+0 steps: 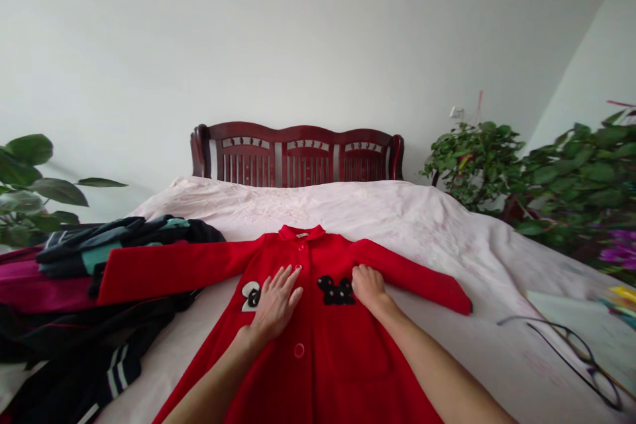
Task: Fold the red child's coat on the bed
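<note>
A red coat [313,371] lies spread front side up, its sleeves stretched out to both sides. Large red buttons run down its front, and a black bow patch with white dots and a white-and-black patch decorate the chest. My left hand [276,301] rests flat on the chest, fingers extended, partly covering the white-and-black patch. Beside the bow patch, where the sleeve meets the body, my right hand [368,286] is closed with curled fingers on the coat's fabric. The fingertips of that hand are hidden.
A pale pink sheet [437,245] covers the bed beneath, with a dark wooden headboard [308,156] behind. Dark and magenta clothes [54,285] are piled at left, under the sleeve's end. Eyeglasses [579,351] lie at right. Leafy plants [477,165] flank the bed.
</note>
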`<state>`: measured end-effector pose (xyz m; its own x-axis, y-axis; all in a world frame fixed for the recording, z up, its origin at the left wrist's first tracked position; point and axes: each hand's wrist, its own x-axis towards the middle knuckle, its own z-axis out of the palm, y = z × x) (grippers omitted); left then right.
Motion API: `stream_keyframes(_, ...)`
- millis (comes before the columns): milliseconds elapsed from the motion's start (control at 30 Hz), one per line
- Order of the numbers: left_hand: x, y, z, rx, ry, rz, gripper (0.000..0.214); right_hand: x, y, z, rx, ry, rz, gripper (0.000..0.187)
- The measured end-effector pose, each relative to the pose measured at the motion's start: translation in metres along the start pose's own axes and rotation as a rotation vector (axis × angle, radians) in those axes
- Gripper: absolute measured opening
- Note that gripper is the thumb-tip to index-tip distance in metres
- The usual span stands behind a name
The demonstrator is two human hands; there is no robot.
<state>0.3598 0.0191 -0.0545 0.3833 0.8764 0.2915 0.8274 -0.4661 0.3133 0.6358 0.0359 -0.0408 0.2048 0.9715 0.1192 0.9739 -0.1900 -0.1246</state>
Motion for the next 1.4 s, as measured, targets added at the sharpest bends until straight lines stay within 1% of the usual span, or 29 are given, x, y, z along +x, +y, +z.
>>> stream_keyframes(67, 0.015, 0.012, 0.009, -0.036, -0.063, -0.047, 0.054, 0.003, 0.010, -0.003, -0.010, -0.012, 0.048, 0.023)
stream_keyframes(133, 0.024, 0.017, 0.018, -0.007, -0.099, -0.102, 0.053, 0.001, 0.026, -0.004, -0.002, -0.031, 0.102, 0.026)
stream_keyframes(200, 0.028, 0.018, 0.027, 0.031, -0.115, -0.139, 0.053, -0.004, 0.042, -0.004, 0.011, -0.056, 0.156, 0.029)
stream_keyframes(267, 0.028, 0.017, 0.032, 0.055, -0.113, -0.159, 0.054, -0.009, 0.051, -0.004, 0.019, -0.074, 0.194, 0.031)
stream_keyframes(367, 0.026, 0.020, 0.036, 0.113, -0.048, -0.158, 0.056, -0.020, 0.051, -0.006, 0.025, -0.048, 0.189, 0.036)
stream_keyframes(433, 0.024, 0.024, 0.036, 0.157, 0.005, -0.144, 0.055, -0.033, 0.045, -0.008, 0.035, -0.007, 0.144, 0.040)
stream_keyframes(500, 0.020, 0.026, 0.034, 0.179, 0.023, -0.123, 0.053, -0.052, 0.039, -0.006, 0.027, 0.036, 0.078, 0.038)
stream_keyframes(600, 0.004, 0.027, 0.031, 0.181, 0.007, -0.061, 0.053, -0.084, 0.033, 0.000, -0.069, 0.076, 0.005, 0.038)
stream_keyframes(700, -0.026, 0.025, 0.030, 0.178, -0.004, 0.024, 0.056, -0.109, 0.034, 0.003, -0.166, 0.056, 0.013, 0.039)
stream_keyframes(767, -0.048, 0.025, 0.032, 0.191, 0.011, 0.033, 0.058, -0.119, 0.038, 0.003, -0.166, 0.027, 0.026, 0.044)
stream_keyframes(867, -0.070, 0.025, 0.033, 0.200, 0.051, 0.014, 0.060, -0.125, 0.052, 0.003, -0.067, -0.038, 0.029, 0.048)
stream_keyframes(967, -0.077, 0.025, 0.028, 0.188, 0.061, 0.009, 0.060, -0.123, 0.067, 0.002, 0.056, -0.100, 0.070, 0.046)
stream_keyframes(1033, -0.082, 0.025, 0.022, 0.178, 0.034, 0.029, 0.060, -0.121, 0.072, -0.002, 0.027, -0.087, 0.111, 0.047)
stream_keyframes(1100, -0.093, 0.023, 0.016, 0.159, -0.013, 0.088, 0.062, -0.122, 0.068, -0.008, -0.081, -0.007, 0.112, 0.044)
stream_keyframes(1167, -0.111, 0.023, 0.010, 0.138, -0.054, 0.139, 0.064, -0.125, 0.052, -0.013, -0.147, 0.126, 0.054, 0.042)
stream_keyframes(1233, -0.130, 0.026, 0.005, 0.135, -0.074, 0.160, 0.067, -0.133, 0.025, -0.013, -0.116, 0.267, -0.070, 0.045)
stream_keyframes(1267, -0.139, 0.028, 0.002, 0.141, -0.076, 0.165, 0.068, -0.138, 0.010, -0.010, -0.084, 0.316, -0.152, 0.048)
stream_keyframes(1333, -0.154, 0.031, -0.004, 0.160, -0.085, 0.190, 0.069, -0.149, -0.018, 0.002, -0.037, 0.344, -0.321, 0.054)
stream_keyframes(1400, -0.165, 0.030, -0.011, 0.177, -0.108, 0.232, 0.069, -0.160, -0.034, 0.019, -0.021, 0.288, -0.425, 0.060)
